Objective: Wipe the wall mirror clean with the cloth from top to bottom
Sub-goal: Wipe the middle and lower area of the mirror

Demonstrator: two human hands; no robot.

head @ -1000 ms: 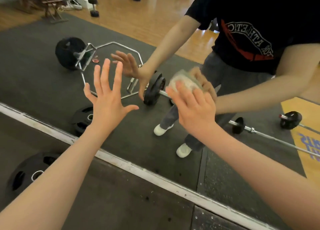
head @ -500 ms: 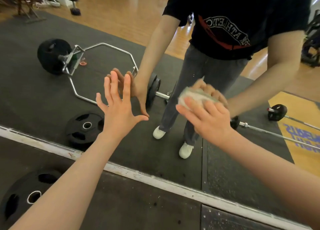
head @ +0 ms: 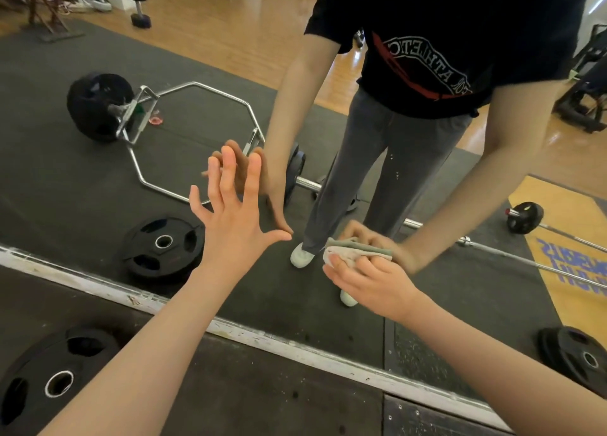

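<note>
Two hands: we have both raised to the mirror (head: 98, 179), which fills the far part of the view above its pale bottom frame (head: 262, 340).
Left hand: our left hand (head: 235, 218) is flat against the glass, fingers straight and spread, thumb out to the right, holding nothing; its fingertips meet their reflection.
Right hand: our right hand (head: 368, 276) has its fingers curled over the cloth (head: 348, 253) and presses it on the glass.
Cloth: bunched, pale with a grey-green edge, low on the mirror, right of the left hand and a little above the frame; we see its far side meet its own reflection.
Mirror: it reflects us in a black printed T-shirt and grey trousers, with white shoes, standing on dark mat; small pale specks show on the glass over the trousers.
Reflected gear: a hex bar (head: 197, 139) with a black plate at its left end lies far left, and a barbell runs to the right.
Near floor: one black plate (head: 52, 376) lies near left on the dark mat, another plate (head: 578, 356) near right, both this side of the frame.
</note>
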